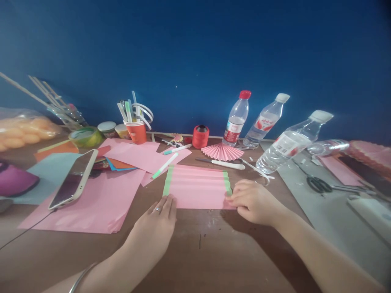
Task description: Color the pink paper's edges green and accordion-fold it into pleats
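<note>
A pink sheet of paper (198,187) lies in front of me on the brown table, with green strips along its left and right edges. Crosswise fold lines run over its upper part, and its lower part is flatter. My left hand (160,221), with a ring on one finger, rests its outstretched fingers on the lower left edge of the sheet; the thumb is hidden. At the lower right edge, the curled fingers of my right hand (255,203) pinch the paper. Just beyond the sheet are a pleated pink paper fan (222,152) and a white-handled knife (227,164).
Behind stand a red thread spool (200,137), water bottles (235,122) and an orange cup (136,132) of pens. On the left, a phone (73,179) lies over pink sheets (100,207). Black-handled scissors (319,184) lie on a grey board (305,195) at right.
</note>
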Demonstrator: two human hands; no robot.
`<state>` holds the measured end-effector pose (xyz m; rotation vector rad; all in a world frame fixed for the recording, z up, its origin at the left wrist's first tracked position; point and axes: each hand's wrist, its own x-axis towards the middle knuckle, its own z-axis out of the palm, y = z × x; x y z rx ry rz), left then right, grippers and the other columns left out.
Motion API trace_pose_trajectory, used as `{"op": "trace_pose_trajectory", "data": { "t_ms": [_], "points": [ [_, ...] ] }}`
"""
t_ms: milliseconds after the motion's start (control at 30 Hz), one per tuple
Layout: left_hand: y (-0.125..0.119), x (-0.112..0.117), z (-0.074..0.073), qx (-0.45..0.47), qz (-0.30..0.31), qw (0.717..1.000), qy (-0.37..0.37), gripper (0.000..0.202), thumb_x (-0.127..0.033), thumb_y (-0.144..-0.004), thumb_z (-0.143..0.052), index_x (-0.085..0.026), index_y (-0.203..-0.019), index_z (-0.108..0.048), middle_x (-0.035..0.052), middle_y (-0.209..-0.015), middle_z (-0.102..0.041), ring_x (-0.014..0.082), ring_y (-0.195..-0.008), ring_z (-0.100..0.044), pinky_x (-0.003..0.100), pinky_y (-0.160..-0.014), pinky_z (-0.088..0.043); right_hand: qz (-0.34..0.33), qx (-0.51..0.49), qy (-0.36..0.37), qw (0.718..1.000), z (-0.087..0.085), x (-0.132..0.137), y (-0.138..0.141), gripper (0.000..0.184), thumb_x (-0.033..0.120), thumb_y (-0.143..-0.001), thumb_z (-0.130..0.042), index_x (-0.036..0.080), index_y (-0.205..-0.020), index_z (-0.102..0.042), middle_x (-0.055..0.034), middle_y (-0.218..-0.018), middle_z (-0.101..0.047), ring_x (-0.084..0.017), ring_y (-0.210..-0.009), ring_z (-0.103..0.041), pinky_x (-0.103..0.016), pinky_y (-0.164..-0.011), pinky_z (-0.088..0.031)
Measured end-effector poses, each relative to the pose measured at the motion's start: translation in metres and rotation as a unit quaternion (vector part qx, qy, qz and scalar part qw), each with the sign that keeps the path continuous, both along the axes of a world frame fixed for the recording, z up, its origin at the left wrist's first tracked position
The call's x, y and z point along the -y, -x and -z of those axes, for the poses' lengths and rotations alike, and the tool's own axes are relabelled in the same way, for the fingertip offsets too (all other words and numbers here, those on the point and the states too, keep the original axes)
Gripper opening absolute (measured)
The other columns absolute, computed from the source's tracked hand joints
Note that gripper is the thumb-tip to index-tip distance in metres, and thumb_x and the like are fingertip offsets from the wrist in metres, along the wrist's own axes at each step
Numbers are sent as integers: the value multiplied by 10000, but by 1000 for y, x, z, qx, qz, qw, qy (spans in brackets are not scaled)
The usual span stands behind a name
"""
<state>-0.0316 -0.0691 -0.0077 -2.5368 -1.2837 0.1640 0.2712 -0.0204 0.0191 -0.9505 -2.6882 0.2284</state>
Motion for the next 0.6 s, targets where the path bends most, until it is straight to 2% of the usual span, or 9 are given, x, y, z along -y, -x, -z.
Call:
{"op": "trace_pose_trajectory", "data": {
  "t_ms": [100,200,267,367,467,600],
  "points": [
    [-1,-1,-1,-19,10,1000,7,451,-48,-797,-398,-32,-1221,-549,217,-1241,-568,305,-1113,-574,426,-900,-504,-8,-12,-33,999,4,-1,-2,284,61,-714,-454,216,-647,-683,-29,-661,-678,-165,-657,-564,-330,-702,-423],
    [-8,3,-2,-5,-23,1000,4,438,-166,-822,-499,-44,-1241,-538,239,-1256,-547,342,-1129,-553,434,-899,-501,-11,7,-64,998,10,1,1,240,97,-746,-456,187,-641,-652,-57,-653,-645,-182,-663,-547,-346,-691,-422],
    [-13,7,-1,18,-29,999,4,518,-228,-801,-568,-124,-1303,-493,212,-1312,-508,386,-1154,-519,474,-886,-499,-4,31,-77,997,14,5,6,213,105,-761,-460,167,-655,-633,-78,-699,-640,-199,-708,-547,-360,-706,-427],
    [-17,12,0,44,-20,999,13,598,-261,-778,-617,-242,-1348,-439,138,-1370,-471,434,-1158,-490,528,-862,-495,-1,50,-60,997,17,12,17,226,68,-765,-454,154,-837,-650,-92,-867,-655,-220,-842,-559,-365,-764,-441],
    [-18,15,3,54,-26,998,22,599,-280,-787,-618,-247,-1354,-428,113,-1380,-465,438,-1161,-480,543,-875,-480,1,40,-28,999,17,16,26,288,86,-815,-456,164,-1039,-619,-86,-968,-647,-221,-924,-561,-347,-774,-463],
    [-17,15,4,62,-35,997,28,627,-301,-793,-615,-268,-1376,-386,92,-1391,-453,428,-1176,-463,549,-868,-474,15,-4,-8,1000,17,16,29,194,217,-895,-491,197,-1033,-626,-75,-970,-654,-206,-913,-581,-334,-776,-481]
  ]
}}
